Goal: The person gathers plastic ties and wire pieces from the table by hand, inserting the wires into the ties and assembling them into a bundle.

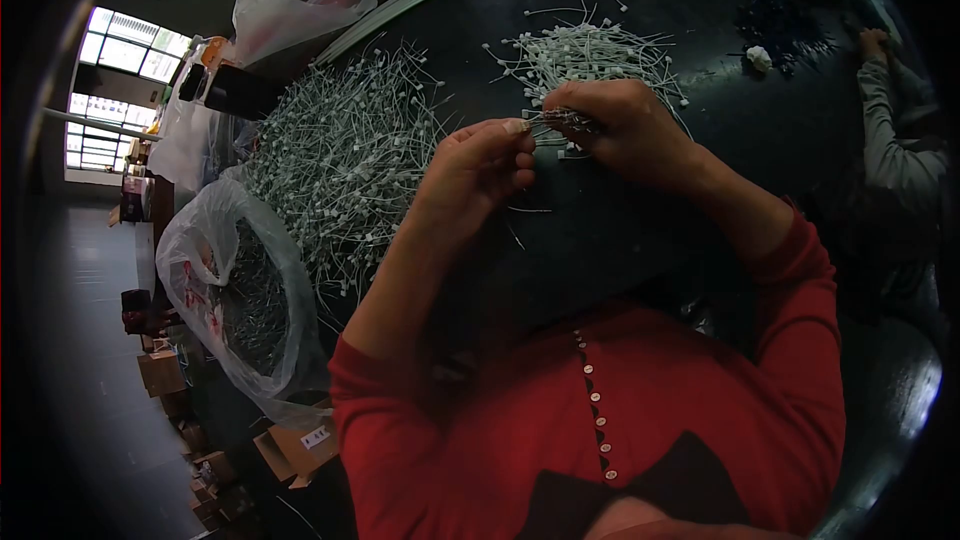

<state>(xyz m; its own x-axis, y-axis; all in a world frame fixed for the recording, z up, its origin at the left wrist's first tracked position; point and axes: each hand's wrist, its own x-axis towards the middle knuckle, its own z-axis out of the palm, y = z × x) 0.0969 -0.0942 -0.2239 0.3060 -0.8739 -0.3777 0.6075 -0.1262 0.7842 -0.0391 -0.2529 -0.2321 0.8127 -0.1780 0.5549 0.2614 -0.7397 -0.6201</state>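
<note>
On the dark table lies a large heap of thin pale wire pieces with small white ends [340,155]. A smaller pile of the same pieces [590,55] is just beyond my hands. My left hand [475,165] pinches the end of a thin piece between thumb and forefinger. Close beside it on the right, my right hand [625,125] is closed around several thin pieces, whose ends point toward my left fingertips. Its lower fingers are partly hidden. A few loose pieces lie on the table below my hands.
An open clear plastic bag [290,270] holding dark thin pieces is at the left edge. Long pale green strips [410,2] and another plastic bag [310,5] lie at the back. A dark tinsel-like bundle [785,30] is at the right, near another person's sleeve [885,120].
</note>
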